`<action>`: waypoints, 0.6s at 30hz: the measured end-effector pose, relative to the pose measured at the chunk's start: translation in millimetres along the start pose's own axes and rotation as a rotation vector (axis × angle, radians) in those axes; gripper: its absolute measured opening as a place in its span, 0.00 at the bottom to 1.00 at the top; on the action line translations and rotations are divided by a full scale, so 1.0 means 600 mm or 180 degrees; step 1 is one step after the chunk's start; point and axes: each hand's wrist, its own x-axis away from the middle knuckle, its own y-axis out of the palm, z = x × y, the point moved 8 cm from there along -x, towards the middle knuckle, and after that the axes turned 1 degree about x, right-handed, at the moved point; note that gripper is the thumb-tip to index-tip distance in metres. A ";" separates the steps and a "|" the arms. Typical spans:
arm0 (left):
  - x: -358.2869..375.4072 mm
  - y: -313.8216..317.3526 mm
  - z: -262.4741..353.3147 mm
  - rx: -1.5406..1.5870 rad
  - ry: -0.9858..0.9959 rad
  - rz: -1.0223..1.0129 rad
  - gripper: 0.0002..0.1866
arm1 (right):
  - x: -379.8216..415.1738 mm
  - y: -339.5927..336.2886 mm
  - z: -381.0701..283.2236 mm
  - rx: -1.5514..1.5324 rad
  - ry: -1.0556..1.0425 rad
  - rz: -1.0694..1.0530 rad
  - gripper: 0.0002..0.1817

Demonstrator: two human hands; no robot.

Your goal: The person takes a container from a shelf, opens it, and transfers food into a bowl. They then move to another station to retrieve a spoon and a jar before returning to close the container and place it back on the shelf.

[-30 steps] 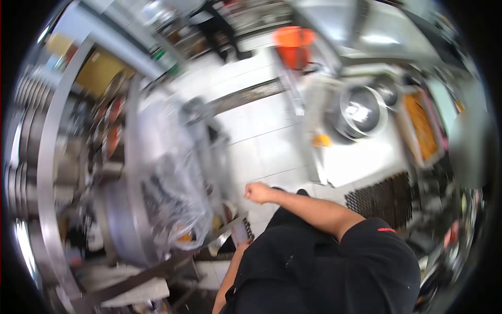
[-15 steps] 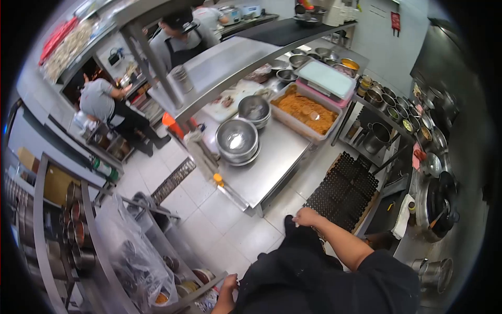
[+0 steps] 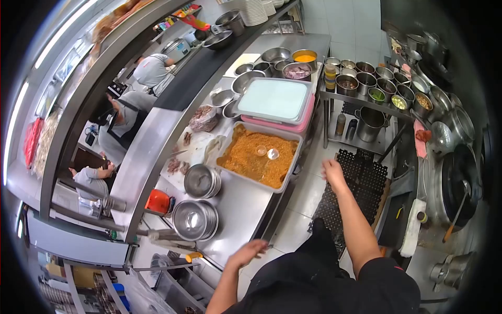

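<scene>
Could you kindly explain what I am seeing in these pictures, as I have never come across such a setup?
There is no robot here: these are a person's own bare hands, and every picture comes from one camera worn on the head, looking forward and down. The left hand appears near the corner of the steel counter; the right hand shows against the black mat. Neither visibly holds anything. On the counter are stacked metal bowls, a plastic tub of orange crumbly food, and a pale-lidded container. Other people stand beyond it.
</scene>
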 end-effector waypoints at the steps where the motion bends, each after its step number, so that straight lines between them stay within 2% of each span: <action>1: -0.025 -0.016 0.052 0.0271 0.0038 0.0013 0.25 | -0.031 0.012 -0.054 -0.0196 -0.0049 -0.0011 0.21; 2: -0.049 -0.034 0.101 0.0169 0.0065 0.0018 0.25 | -0.053 0.032 -0.123 -0.0391 -0.0110 -0.0035 0.23; 4: -0.065 -0.061 0.233 0.0002 0.0453 0.0291 0.23 | -0.120 0.074 -0.195 -0.0473 -0.0107 -0.0190 0.24; 7: -0.090 -0.082 0.340 0.0167 0.0919 0.0617 0.22 | -0.183 0.127 -0.231 -0.0107 0.0143 -0.0554 0.23; 8: -0.092 -0.091 0.364 0.0291 0.1085 0.0744 0.21 | -0.208 0.139 -0.222 -0.0030 0.0205 -0.0656 0.19; 11: -0.098 -0.101 0.390 0.0670 0.1221 0.0780 0.21 | -0.247 0.152 -0.198 -0.0268 0.0137 -0.0644 0.14; 12: -0.101 -0.107 0.389 0.0744 0.1247 0.0799 0.21 | -0.230 0.151 -0.214 -0.0512 0.0199 -0.0580 0.11; 15: -0.100 -0.129 0.376 0.0976 0.1339 0.0827 0.22 | -0.216 0.144 -0.250 -0.0399 -0.0140 -0.0655 0.09; 18: -0.103 -0.168 0.388 0.1192 0.1545 0.0871 0.24 | -0.157 0.155 -0.334 -0.0581 -0.0470 -0.0750 0.10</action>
